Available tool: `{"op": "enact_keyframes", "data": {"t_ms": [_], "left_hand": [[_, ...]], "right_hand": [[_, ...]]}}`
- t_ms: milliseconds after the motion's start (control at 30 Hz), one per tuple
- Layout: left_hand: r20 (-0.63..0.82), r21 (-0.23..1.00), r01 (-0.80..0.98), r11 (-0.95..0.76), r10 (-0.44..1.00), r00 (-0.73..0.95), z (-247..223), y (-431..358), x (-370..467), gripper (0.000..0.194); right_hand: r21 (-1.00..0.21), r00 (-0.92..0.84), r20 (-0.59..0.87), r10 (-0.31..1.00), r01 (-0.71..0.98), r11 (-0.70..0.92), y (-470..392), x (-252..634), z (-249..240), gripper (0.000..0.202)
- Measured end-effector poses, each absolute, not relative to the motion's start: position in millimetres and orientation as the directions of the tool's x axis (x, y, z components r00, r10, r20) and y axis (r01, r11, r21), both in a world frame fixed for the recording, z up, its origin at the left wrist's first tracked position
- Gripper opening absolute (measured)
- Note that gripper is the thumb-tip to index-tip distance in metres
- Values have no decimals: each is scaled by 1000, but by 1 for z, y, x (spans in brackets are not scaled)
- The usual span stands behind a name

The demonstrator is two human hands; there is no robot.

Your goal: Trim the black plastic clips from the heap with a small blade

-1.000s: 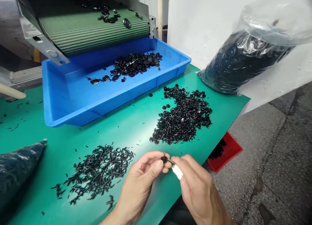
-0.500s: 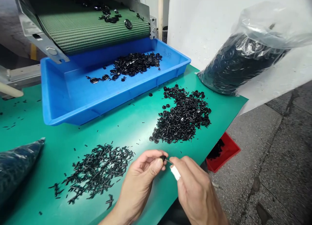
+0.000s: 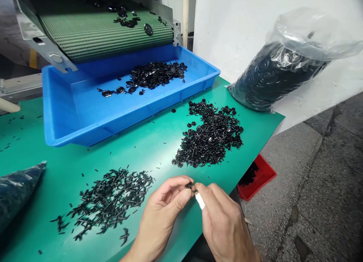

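Between the thumb and fingers of my left hand (image 3: 167,205) is a small black round plastic part (image 3: 189,185). My right hand (image 3: 222,212), with white tape (image 3: 200,201) around the thumb, is closed in a pinch right beside that part. What my right fingertips grip is too small and covered to name. Beyond the hands lies a heap of small black round parts (image 3: 211,137) with thin stems. To the left of my left hand is a looser pile of thin black branched plastic scraps (image 3: 113,201).
A blue tray (image 3: 99,131) holding black parts stands under the end of a green conveyor belt (image 3: 107,38). A filled clear bag (image 3: 263,76) leans on the white wall. Another filled bag (image 3: 19,190) lies at left. Below the green table's (image 3: 159,156) right edge is a red bin (image 3: 262,180).
My right hand has moved slightly left, closer to the part in my left hand. The thin grey tip seen between them earlier is now barely visible. The whole view has shifted slightly.
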State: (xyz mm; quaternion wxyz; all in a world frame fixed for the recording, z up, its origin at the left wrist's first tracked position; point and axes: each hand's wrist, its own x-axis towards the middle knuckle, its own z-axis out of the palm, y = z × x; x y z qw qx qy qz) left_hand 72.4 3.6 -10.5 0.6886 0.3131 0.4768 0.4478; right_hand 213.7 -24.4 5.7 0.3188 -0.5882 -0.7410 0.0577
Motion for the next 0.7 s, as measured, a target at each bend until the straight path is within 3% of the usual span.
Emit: {"op": "enact_keyframes", "data": {"t_ms": [533, 700], "left_hand": [[-290, 930, -230, 288, 957, 25, -6, 8, 77, 11], [-298, 929, -236, 285, 954, -20, -5, 6, 79, 10]], "right_hand": [[-350, -129, 489, 863, 877, 329, -17, 207, -4, 26], [-436, -115, 476, 872, 830, 348, -19, 207, -4, 26]]}}
